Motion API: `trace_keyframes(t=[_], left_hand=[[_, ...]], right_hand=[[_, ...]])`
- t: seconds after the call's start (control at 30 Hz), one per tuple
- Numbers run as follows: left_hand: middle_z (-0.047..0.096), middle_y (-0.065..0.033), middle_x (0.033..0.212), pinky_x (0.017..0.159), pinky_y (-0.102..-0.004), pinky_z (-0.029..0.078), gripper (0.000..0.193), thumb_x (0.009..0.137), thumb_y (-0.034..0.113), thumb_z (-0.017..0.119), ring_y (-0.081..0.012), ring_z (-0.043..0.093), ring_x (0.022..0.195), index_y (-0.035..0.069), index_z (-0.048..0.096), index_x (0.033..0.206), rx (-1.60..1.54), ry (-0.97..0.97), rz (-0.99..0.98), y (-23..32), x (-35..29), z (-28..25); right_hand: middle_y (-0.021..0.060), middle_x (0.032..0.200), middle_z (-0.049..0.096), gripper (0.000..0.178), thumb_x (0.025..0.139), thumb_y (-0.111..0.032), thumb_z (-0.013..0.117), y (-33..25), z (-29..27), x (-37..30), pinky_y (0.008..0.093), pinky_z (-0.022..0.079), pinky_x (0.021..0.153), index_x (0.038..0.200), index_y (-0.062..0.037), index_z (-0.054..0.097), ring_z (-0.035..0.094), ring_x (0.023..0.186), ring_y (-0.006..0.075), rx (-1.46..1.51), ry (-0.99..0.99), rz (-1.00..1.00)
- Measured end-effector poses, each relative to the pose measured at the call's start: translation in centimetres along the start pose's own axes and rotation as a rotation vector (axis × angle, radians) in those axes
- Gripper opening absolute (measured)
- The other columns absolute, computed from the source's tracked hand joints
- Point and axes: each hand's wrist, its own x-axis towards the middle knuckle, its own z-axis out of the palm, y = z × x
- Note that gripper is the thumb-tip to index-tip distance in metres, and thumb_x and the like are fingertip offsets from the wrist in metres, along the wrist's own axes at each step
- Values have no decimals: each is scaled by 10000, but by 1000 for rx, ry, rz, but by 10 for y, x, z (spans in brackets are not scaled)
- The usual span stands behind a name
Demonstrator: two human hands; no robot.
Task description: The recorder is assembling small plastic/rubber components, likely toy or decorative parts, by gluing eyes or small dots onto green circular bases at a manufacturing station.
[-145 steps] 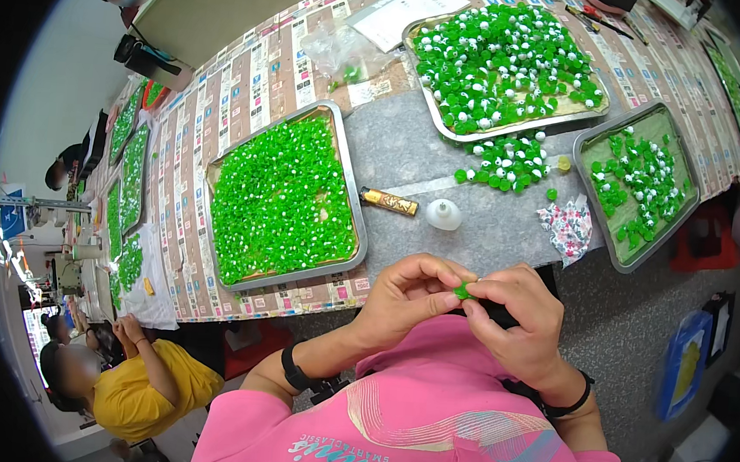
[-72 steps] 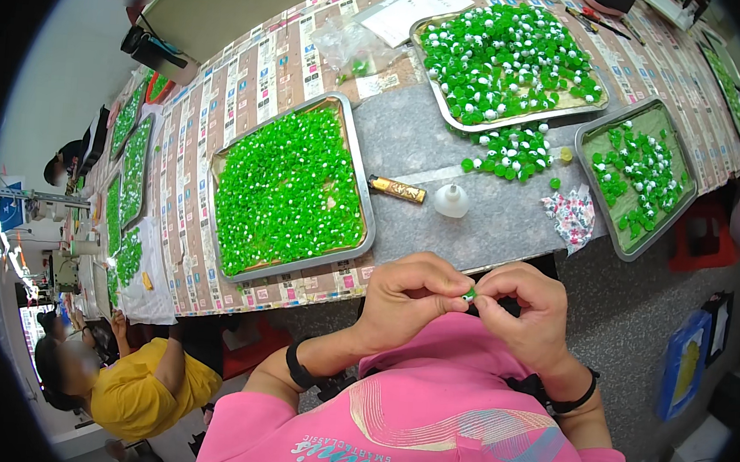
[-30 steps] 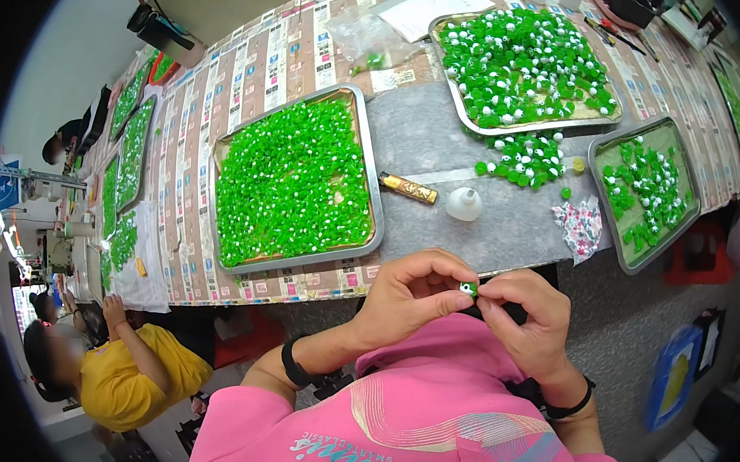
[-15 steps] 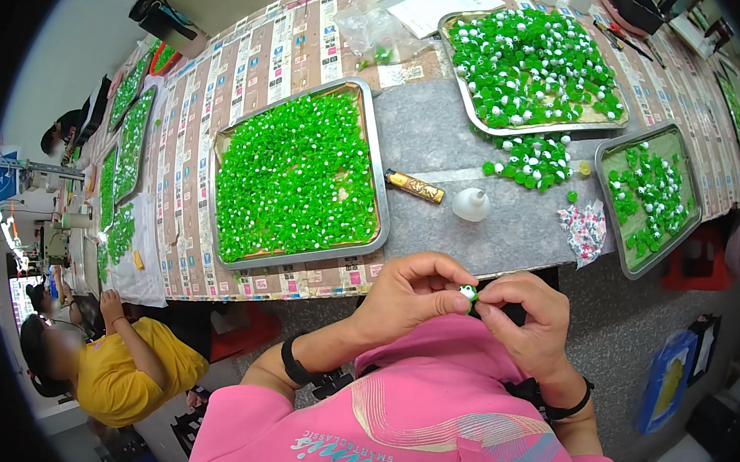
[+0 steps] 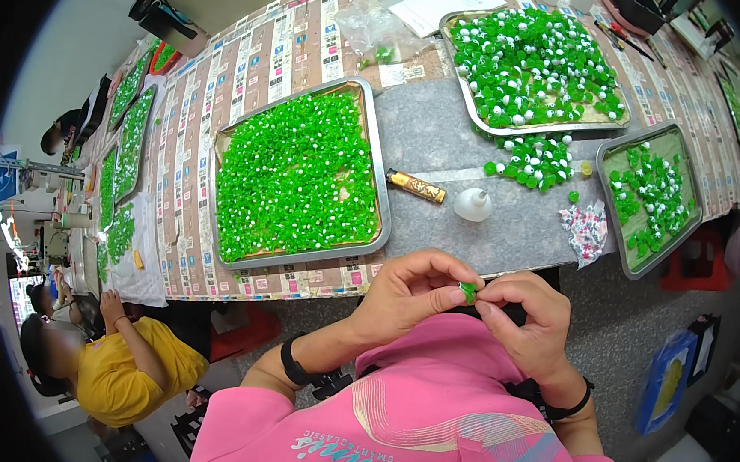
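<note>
Fingertip pinch, left hand [image 5: 408, 301]: thumb and forefinger closed to a narrow gap on a small green piece [image 5: 467, 293], which shows between the tips. Right hand [image 5: 529, 318] meets it from the other side, thumb and forefinger bent toward each other, tips at the piece's right edge. Whether they grip it or only touch, cannot tell.

Pose: hands level, almost tip to tip, held in the air between chest and near table edge. Both elbows bent, forearms slanting inward. Left palm faces inward, forefinger arched over the thumb; right knuckles up, remaining fingers curled in. Black band at each wrist, left [image 5: 294, 360] and right [image 5: 578, 402]. Pink shirt [image 5: 409, 405] just below the hands.

On the table beyond: white squeeze bottle [image 5: 473, 206] upright, directly ahead of the hands; gold tube [image 5: 418, 187] lying just left of it. Large tray [image 5: 382, 180] of green pieces to the left. Farther off, another tray [image 5: 549, 130] heaped with green and white pieces, loose cluster [image 5: 536, 163] at its near edge. Floral cloth [image 5: 583, 233] and smaller tray [image 5: 638, 269] to the right.
</note>
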Motion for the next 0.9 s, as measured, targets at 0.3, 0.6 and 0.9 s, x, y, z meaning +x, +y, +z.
trace_keyframes(t=[0.3, 0.6, 0.9], left_hand=[[571, -103, 974, 786, -284, 444, 209, 901, 183, 597, -148, 546, 853, 52, 515, 1041, -157, -92, -31, -7, 1, -4], [583, -88, 955, 791, -278, 453, 226, 882, 184, 623, -141, 559, 860, 46, 526, 1032, -187, -62, -83, -6, 0, -3], [612, -47, 958, 777, -232, 489, 240, 811, 25, 675, -93, 588, 874, 0, 602, 1039, 4, 0, -30, -5, -2, 1]], right_hand=[[81, 785, 642, 145, 716, 45, 682, 0, 0, 0, 236, 484, 608, 851, -5, 659, 613, 682, 140, 20, 0, 0], [81, 792, 640, 144, 722, 36, 682, -1, -2, -1, 235, 483, 607, 858, -4, 660, 612, 682, 138, 28, -6, 8], [83, 840, 634, 120, 771, -6, 676, 5, -5, -6, 223, 490, 633, 889, 11, 659, 613, 721, 117, 242, -24, 216]])
